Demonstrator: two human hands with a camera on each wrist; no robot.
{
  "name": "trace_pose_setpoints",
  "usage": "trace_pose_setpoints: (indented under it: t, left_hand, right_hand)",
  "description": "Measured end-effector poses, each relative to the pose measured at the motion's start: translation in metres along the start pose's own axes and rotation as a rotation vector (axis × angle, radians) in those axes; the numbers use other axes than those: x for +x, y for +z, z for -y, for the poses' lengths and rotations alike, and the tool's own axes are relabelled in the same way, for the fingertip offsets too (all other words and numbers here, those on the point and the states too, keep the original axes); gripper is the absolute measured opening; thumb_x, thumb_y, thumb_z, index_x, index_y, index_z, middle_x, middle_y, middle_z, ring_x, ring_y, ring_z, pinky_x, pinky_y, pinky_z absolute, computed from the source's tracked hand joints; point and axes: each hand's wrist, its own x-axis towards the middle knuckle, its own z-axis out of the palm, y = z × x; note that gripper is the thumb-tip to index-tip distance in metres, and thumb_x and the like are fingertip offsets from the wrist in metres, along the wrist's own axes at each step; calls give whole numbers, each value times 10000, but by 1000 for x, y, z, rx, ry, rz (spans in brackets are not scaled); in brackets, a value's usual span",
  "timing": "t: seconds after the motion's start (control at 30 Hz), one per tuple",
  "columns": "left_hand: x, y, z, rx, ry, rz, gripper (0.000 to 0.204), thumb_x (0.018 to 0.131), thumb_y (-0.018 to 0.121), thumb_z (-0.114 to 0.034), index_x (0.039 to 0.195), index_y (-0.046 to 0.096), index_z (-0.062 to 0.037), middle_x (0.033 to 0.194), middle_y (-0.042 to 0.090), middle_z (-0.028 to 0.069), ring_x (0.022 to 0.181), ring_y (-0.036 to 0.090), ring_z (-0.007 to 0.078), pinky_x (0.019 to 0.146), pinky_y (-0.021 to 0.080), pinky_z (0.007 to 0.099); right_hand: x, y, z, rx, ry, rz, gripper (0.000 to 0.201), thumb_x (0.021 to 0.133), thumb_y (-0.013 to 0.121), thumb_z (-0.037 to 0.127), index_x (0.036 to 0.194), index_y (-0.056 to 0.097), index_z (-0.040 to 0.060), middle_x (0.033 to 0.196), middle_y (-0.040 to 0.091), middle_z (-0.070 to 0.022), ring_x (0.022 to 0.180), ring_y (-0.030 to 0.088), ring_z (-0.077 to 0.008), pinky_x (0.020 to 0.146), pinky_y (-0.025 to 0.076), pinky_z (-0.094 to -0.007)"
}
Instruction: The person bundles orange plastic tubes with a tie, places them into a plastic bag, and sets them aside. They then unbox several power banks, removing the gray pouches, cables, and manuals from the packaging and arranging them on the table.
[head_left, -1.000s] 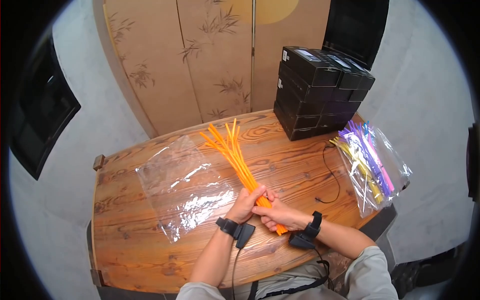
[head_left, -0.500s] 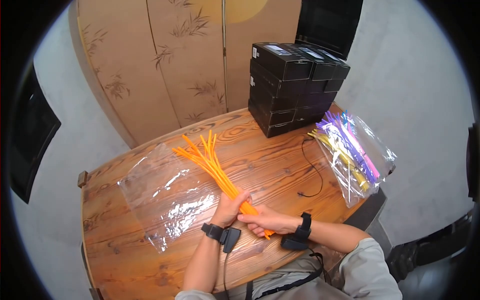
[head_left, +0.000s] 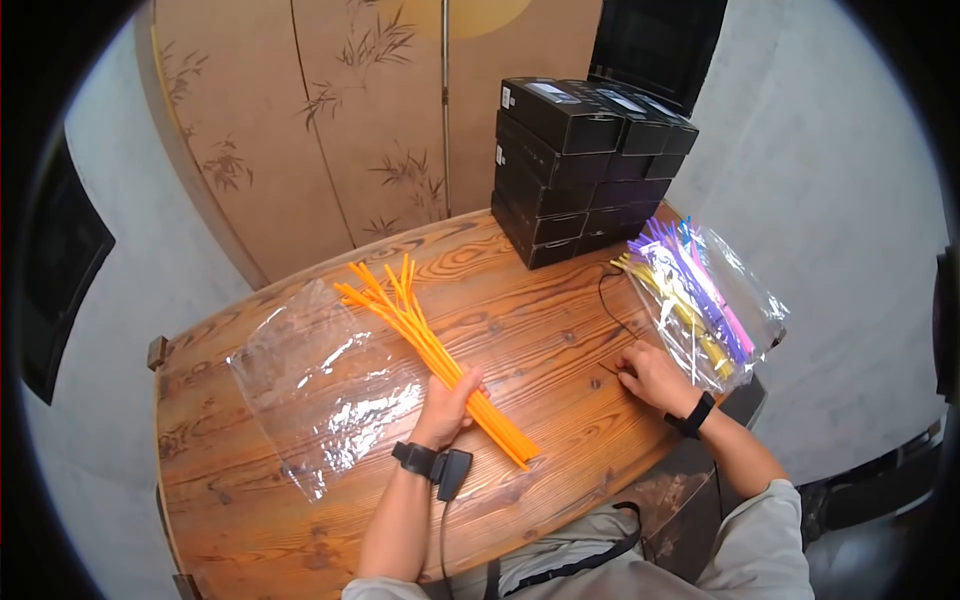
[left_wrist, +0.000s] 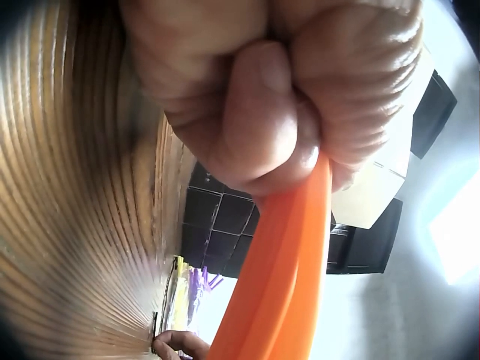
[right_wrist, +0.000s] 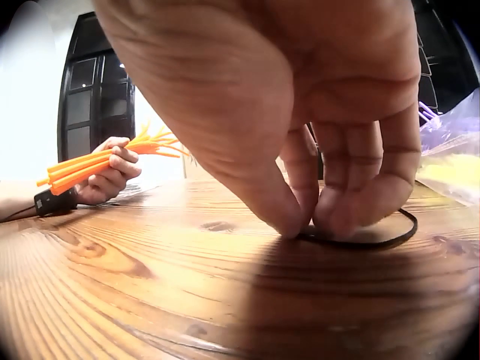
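Note:
My left hand point(head_left: 450, 408) grips a bundle of long, thin orange strips point(head_left: 420, 340) near its lower part, with the tips fanned out toward the far side of the table. In the left wrist view, the curled fingers point(left_wrist: 259, 112) close around the glossy strips. To the right, my right hand point(head_left: 657, 378) is low at the tabletop. Its thumb and fingertips pinch a thin black cord point(right_wrist: 390, 244) lying on the wood, as the right wrist view shows. The cord curves away toward the filled bag.
A flat clear plastic bag point(head_left: 330, 385) lies left of the bundle. At the right edge, another clear bag point(head_left: 752, 290) contains purple, yellow and pink strips. Black boxes point(head_left: 570, 180) are stacked at the back of the wooden table point(head_left: 250, 470), before a folding screen point(head_left: 240, 120).
My right hand has let go of the orange bundle's lower end and moved right to the black cord. The left hand still holds the bundle. The head view has swung to the right.

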Motion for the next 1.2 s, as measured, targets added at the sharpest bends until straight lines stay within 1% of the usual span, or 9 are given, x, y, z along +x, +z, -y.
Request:
trace_pose_setpoints:
  t: [0.17,0.27,0.43,0.53,0.6,0.8,0.87,0.97,1.2]
  left_hand:
    - [0,-4,3,10,-1,37,202,952,622,-203,822,571,-58,704,637,70,400,446,60,331,296,199]
    - [-1,-2,2,21,1,24,199,949,620,-208,825,568,-61,691,624,72,407,451,58,323,301,191]
    - [-1,-3,1,35,2,55,153,947,629,-190,903,616,-43,706,633,43,409,455,51,332,307,194]
    - [-6,6,-8,39,11,44,133,953,623,-175,948,631,-43,705,628,27,412,451,46,335,302,191]
    - [-7,12,-11,-3,6,50,121,958,619,-167,962,632,-47,706,626,21,411,446,45,337,298,189]
    - [0,-5,0,-33,76,26,311,974,596,-182,1229,579,-5,712,623,32,413,469,40,314,298,173]
    - [-1,1,-4,-54,69,-18,319,979,592,-192,1232,575,1,722,625,40,404,462,42,307,298,170]
    - [-5,7,-13,-58,55,5,270,980,591,-194,1161,582,8,734,630,52,400,465,45,302,310,168]
    - [-2,4,-6,-33,68,-8,207,976,596,-192,1053,568,-1,750,639,75,439,518,62,299,347,173]
  right_hand:
    - [8,8,7,-157,-9,86,185,873,582,137,814,608,-36,829,622,-222,769,637,-408,687,528,-465]
    - [16,15,27,-65,-9,104,204,888,551,139,788,591,-34,800,630,-250,755,640,-413,682,526,-482]
    - [43,10,85,461,-21,195,277,913,536,199,868,593,-69,776,641,-251,741,633,-430,671,501,-455]
    - [61,21,111,539,-19,133,193,917,557,155,908,598,-33,742,642,-180,681,650,-279,647,502,-349]
    - [75,30,118,589,-48,143,190,928,569,160,914,603,-26,743,650,-158,686,654,-252,649,505,-331]
    - [89,52,131,835,-75,244,148,966,567,143,960,609,1,800,668,-62,712,623,-135,665,503,-274]
    - [91,66,128,1073,-36,233,122,979,570,135,988,611,20,840,666,-14,730,605,-92,670,500,-240]
    - [88,52,129,1281,197,331,93,976,597,120,1015,603,36,885,659,10,749,598,-64,688,505,-206]
    - [85,53,132,1278,119,184,128,941,649,95,1033,601,19,876,668,-20,766,612,-61,674,501,-191]
